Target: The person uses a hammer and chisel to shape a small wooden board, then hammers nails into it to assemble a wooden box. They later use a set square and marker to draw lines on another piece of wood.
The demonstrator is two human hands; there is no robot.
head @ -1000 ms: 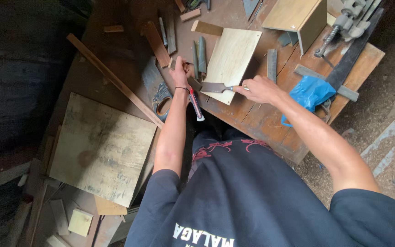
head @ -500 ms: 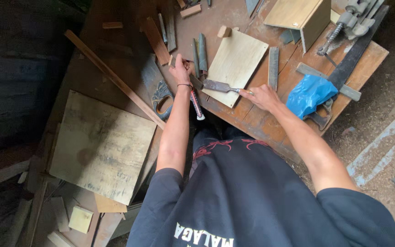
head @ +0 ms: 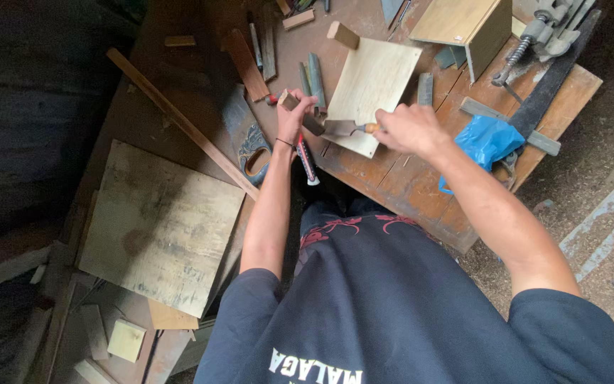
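Since a moment ago, your right hand has moved up from the bench edge to the lower edge of the plywood panel. It is closed around the handle of a trowel, whose blade lies over the panel's near corner. Your left hand pinches a small wood block just left of the panel, a red-handled tool below it.
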